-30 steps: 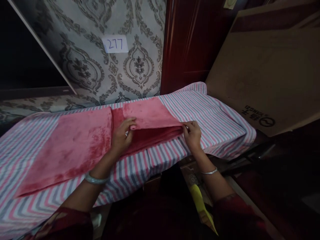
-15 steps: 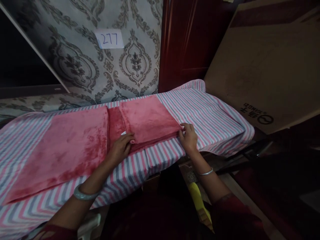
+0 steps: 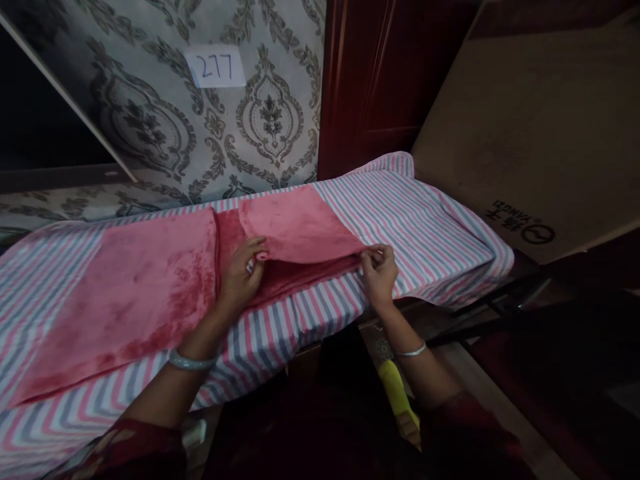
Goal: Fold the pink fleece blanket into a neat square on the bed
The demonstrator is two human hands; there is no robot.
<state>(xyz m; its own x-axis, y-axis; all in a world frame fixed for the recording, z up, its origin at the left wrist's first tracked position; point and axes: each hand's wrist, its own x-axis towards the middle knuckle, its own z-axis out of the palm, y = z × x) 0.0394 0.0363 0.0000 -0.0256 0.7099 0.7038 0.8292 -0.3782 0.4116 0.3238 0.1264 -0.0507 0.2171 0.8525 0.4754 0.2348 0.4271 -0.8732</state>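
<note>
A pink plush blanket (image 3: 150, 280) lies folded on a striped cloth (image 3: 410, 220), its left part wide and flat. The smaller right section (image 3: 300, 223) is folded over, with darker red layers showing beneath its lifted front edge. My left hand (image 3: 243, 272) pinches the near left corner of that top layer and holds it raised. At the near right corner, my right hand (image 3: 379, 272) has thumb and fingers closed on the same edge. Both hands are above the front side of the table.
Behind stands a patterned wall with a paper marked 277 (image 3: 216, 67). A dark screen (image 3: 45, 113) is at the left. A large cardboard box (image 3: 540, 127) leans at the right beside a dark red door (image 3: 370, 80). A yellow object (image 3: 395, 390) is below the table edge.
My left hand has moved up and away from me, lifting the front left corner of the top layer. A gap now shows under the edge. My right hand stays at its corner.
</note>
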